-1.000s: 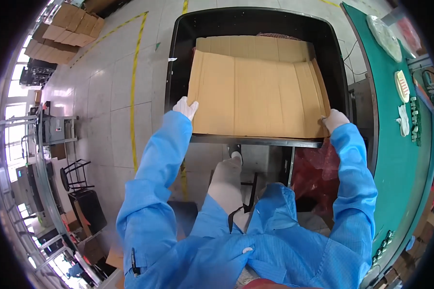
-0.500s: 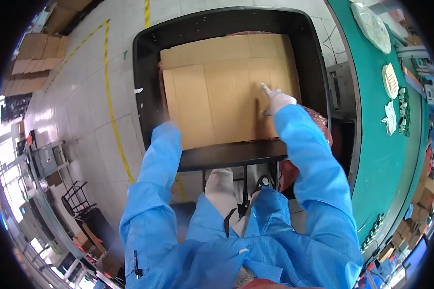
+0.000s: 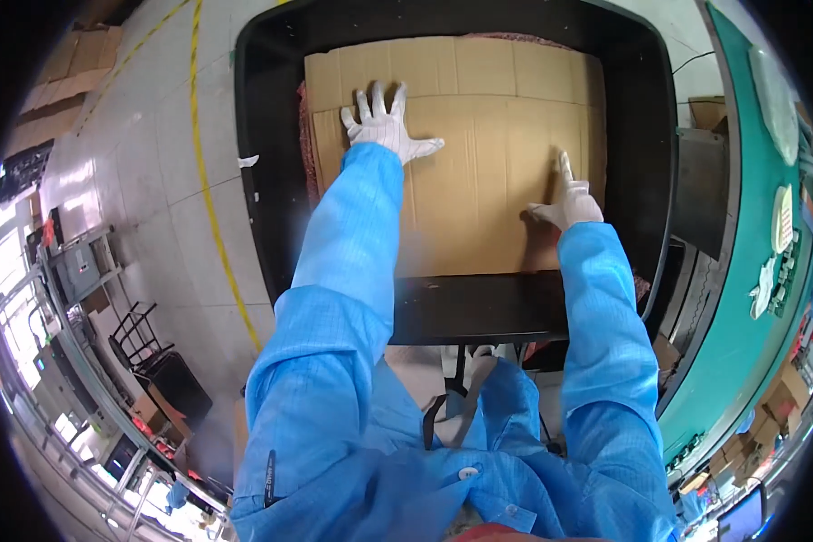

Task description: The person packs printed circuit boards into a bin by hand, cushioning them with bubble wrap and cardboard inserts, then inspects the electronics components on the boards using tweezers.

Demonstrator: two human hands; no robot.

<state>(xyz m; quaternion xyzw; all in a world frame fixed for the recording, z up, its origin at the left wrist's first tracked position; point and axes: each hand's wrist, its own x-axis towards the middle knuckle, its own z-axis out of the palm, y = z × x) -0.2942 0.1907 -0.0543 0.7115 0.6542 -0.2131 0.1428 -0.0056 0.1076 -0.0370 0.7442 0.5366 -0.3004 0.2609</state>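
Observation:
A flat brown cardboard sheet (image 3: 470, 181) with fold lines lies inside a large black bin (image 3: 488, 307). Pink bubble wrap (image 3: 309, 172) shows along the sheet's left edge and peeks out at the far edge. My left hand (image 3: 384, 131), in a thin white glove, rests on the far left part of the cardboard with its fingers spread wide. On the right part, my white-gloved right hand (image 3: 574, 200) has its index finger stretched forward and its thumb out to the side; its other fingers are partly bent. Neither hand holds anything.
To the right runs a green-topped workbench (image 3: 727, 316) with a clear plastic bag (image 3: 772, 104), a white glove (image 3: 762, 289) and small parts. Yellow tape (image 3: 210, 199) marks the floor on the left. A black cart (image 3: 167, 384) stands at the lower left.
My left hand has moved from the sheet's near left edge to its far left part, fingers now spread. The right hand stays over the right part. The bin appears larger and shifted in view.

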